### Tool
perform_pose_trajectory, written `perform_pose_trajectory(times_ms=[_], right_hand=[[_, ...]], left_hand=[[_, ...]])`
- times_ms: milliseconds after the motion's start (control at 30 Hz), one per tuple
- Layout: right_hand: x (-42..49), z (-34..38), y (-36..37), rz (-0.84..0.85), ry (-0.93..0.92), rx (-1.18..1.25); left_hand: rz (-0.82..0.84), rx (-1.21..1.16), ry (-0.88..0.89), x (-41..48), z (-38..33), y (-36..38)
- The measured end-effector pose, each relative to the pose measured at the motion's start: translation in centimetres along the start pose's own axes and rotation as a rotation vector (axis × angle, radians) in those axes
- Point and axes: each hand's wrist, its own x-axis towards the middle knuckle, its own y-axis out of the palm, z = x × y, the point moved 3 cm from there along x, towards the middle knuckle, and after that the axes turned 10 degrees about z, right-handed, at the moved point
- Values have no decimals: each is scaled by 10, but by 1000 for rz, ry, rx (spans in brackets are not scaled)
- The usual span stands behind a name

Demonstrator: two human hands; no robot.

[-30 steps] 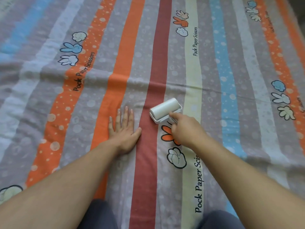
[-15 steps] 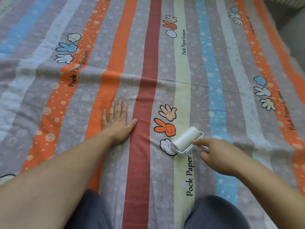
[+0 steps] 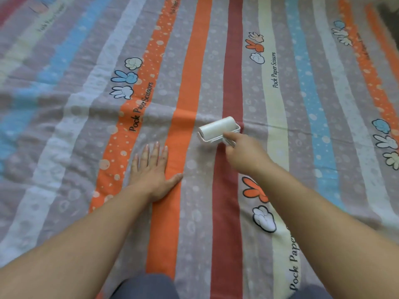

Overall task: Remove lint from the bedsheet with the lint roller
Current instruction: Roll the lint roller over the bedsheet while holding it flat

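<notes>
Right hand (image 3: pixel 244 154): grips lint roller (image 3: pixel 218 128) handle; roller on bedsheet (image 3: pixel 302 126)
Left hand (image 3: pixel 152 169): flat, fingers spread, pressing bedsheet

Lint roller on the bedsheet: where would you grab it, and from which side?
By its handle, coming from the near side. The white drum lies crosswise on the sheet and must turn freely, while the handle sticks out behind it; the right hand grips it there.

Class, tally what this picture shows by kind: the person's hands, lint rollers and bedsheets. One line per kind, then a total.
Hands: 2, the left hand flat on the sheet, the right hand gripping the roller.
Lint roller: 1
Bedsheet: 1
Total: 4
</notes>
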Motion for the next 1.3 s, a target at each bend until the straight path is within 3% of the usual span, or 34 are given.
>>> perform_pose_trajectory(times_ms=[200,333,667,867,1100,1300], right_hand=[[42,13,35,-12,104,44],[28,3,28,23,147,-27],[-53,-35,35,176,294,-98],[-90,-48,27,302,397,-145],[-126,-53,4,392,471,-243],[-131,-29,-25,331,443,-238]], left_hand=[[45,-6,68,24,-15,-14],[177,3,158,37,-17,-24],[417,-22,-111,50,-58,-30],[507,-69,-62,53,-52,-38],[493,-94,19,47,-49,-41],[352,-109,142,41,-35,-32]])
